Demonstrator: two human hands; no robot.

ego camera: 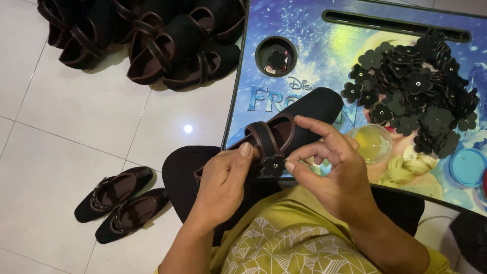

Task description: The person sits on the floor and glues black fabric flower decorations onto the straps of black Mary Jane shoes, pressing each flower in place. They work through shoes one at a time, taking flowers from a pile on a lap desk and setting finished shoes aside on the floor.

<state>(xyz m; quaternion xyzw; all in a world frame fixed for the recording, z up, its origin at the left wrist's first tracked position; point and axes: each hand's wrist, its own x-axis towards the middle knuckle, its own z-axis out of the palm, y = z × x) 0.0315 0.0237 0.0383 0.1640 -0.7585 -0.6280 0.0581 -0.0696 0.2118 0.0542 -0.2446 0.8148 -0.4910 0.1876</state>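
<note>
A black shoe [309, 114] with a brown strap and brown lining lies half on a small blue picture table [304, 30], heel toward me. My left hand [223, 182] grips its heel end, thumb by the strap. My right hand [324, 167] pinches a small dark flower piece [274, 165] against the strap between thumb and forefinger. A heap of the same dark flower pieces [416, 91] lies on the table to the right.
A small clear cup of yellowish liquid [373, 144] and a blue lid [466, 167] stand on the table near my right hand. A pile of black shoes [152, 40] is on the white tiled floor at top left. A finished-looking pair [122, 203] lies at lower left.
</note>
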